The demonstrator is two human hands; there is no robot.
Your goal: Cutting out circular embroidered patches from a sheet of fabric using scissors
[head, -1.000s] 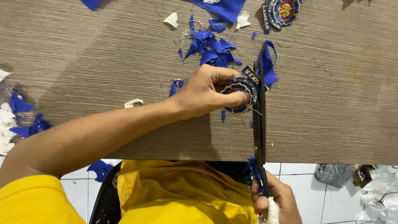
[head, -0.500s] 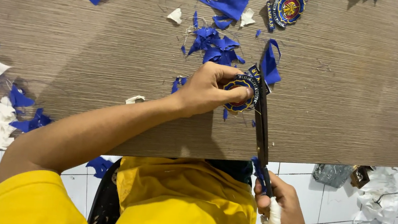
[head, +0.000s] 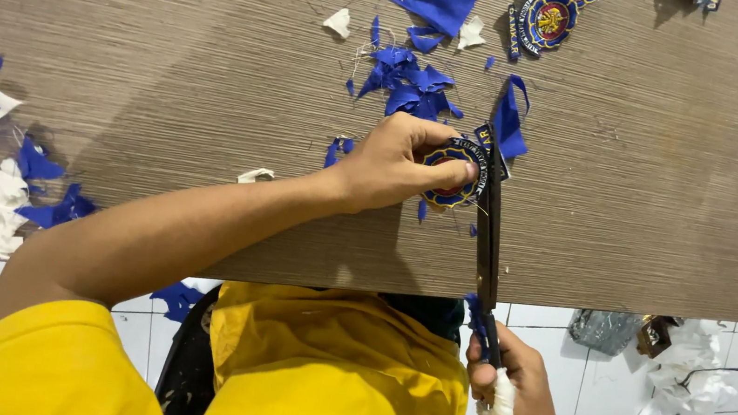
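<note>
Holding the badge (head: 455,166) pinched in our left hand (head: 398,162), we keep our right hand (head: 511,385) closed on the scissors (head: 487,241); the cut has advanced slightly, blue scraps (head: 408,81) on the table (head: 673,179)

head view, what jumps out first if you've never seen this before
A long pair of scissors runs up the middle, worked by the right hand at the table's near edge, its blades at a round blue embroidered patch pinched by the left hand. Blue fabric scraps litter the brown wood-grain table just beyond.
</note>
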